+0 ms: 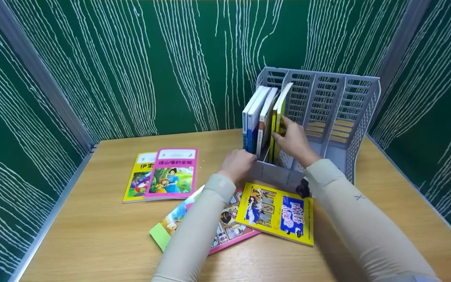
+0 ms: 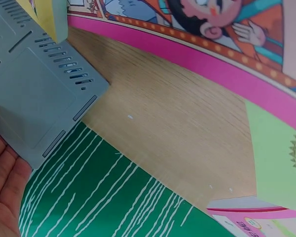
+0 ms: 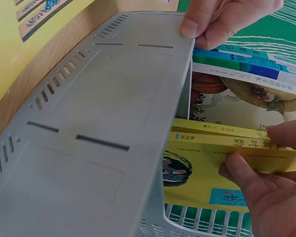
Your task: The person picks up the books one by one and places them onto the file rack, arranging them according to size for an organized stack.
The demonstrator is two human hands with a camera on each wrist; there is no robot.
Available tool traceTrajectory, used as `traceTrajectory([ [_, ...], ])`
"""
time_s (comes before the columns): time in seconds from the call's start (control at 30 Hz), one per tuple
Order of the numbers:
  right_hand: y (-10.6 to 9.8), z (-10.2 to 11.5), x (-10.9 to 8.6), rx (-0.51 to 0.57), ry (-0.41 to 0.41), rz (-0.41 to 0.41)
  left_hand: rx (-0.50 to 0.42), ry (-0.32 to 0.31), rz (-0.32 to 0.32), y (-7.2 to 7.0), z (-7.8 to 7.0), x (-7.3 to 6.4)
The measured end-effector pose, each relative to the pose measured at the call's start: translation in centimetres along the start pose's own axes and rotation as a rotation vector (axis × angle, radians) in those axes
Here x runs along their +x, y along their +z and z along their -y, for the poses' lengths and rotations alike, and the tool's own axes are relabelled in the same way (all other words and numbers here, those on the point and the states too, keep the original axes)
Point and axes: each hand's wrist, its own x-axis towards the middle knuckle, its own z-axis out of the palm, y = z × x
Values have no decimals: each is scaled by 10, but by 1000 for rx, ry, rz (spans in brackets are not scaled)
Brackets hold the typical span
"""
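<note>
A grey file rack (image 1: 276, 172) with upright dividers stands at the back right of the table. My left hand (image 1: 239, 162) grips its front left corner, thumb (image 3: 190, 28) over the edge. My right hand (image 1: 294, 139) pinches a yellow book (image 3: 207, 141) by its spine, inside the rack. Another thin yellow book (image 3: 202, 126) lies right against it. To their left stand a book with a brown-and-white spine (image 1: 262, 129) and blue-spined books (image 1: 251, 125). The fingers (image 2: 10, 182) of my left hand lie along the rack's edge in the left wrist view.
In front of the rack lies a yellow book (image 1: 276, 213), overlapping a pink-edged book (image 1: 233, 223) and a green-cornered one (image 1: 161, 235). Farther left, a pink book (image 1: 174, 172) partly covers a yellow one (image 1: 137, 184). Green walls (image 1: 131, 70) enclose the table (image 1: 104, 235).
</note>
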Motion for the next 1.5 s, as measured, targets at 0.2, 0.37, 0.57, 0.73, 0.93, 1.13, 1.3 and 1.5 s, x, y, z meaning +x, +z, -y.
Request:
traceTrajectory([
  [0.2, -1, 1, 5, -17, 6, 33, 31, 23, -13, -2, 0, -1],
  [0.37, -1, 2, 8, -8, 28, 29, 27, 4, -5, -2, 0, -1],
  [0.57, 1, -1, 7, -24, 20, 20, 21, -10, -8, 4, 2, -2],
  [0.73, -2, -3, 3, -15, 25, 15, -52, -61, -25, 7, 0, -5],
  [0.93, -7, -4, -5, -66, -5, -63, -124, -49, -26, -1, -1, -8],
  [1.13, -9, -5, -16, -120, -62, -130, -138, 82, -116, -15, 18, -17],
  [1.3, -10, -4, -27, -128, -86, -116, -163, 84, -181, -27, 40, -33],
  [1.5, -8, -3, -43, -125, -119, -88, -94, 20, -244, -37, 63, -56],
])
